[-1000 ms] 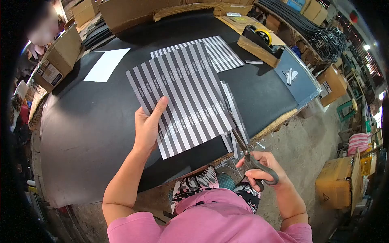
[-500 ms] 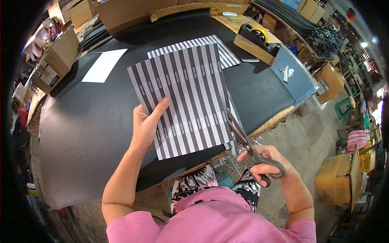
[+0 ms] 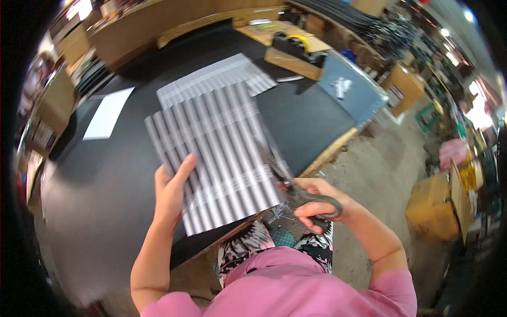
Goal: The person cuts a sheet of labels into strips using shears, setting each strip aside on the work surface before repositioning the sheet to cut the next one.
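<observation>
A grey-and-black striped sheet (image 3: 216, 153) with rows of small print, blurred by motion, is held up over the black-topped table. My left hand (image 3: 173, 193) grips its left edge, thumb on top and the other fingers underneath. In my right hand (image 3: 322, 203) is a pair of black-handled scissors (image 3: 311, 199), my fingers through the loops. The blades point up and away along the sheet's right edge; blur hides how far apart they are. Beyond the held sheet lies more striped sheet material (image 3: 211, 76) on the table.
A white piece (image 3: 109, 113) lies on the table (image 3: 95, 190) at left. Toward the back right stand a tape dispenser (image 3: 296, 53) and a blue-grey board (image 3: 351, 87) with small scraps on it. Cardboard boxes (image 3: 435, 206) stand on the floor at right. Offcuts litter the floor below the table edge.
The view has shifted and blurred, so everything sits further left. The scissors now overlap the sheet's right edge more closely. A narrow strip hanging by the blades is no longer visible there.
</observation>
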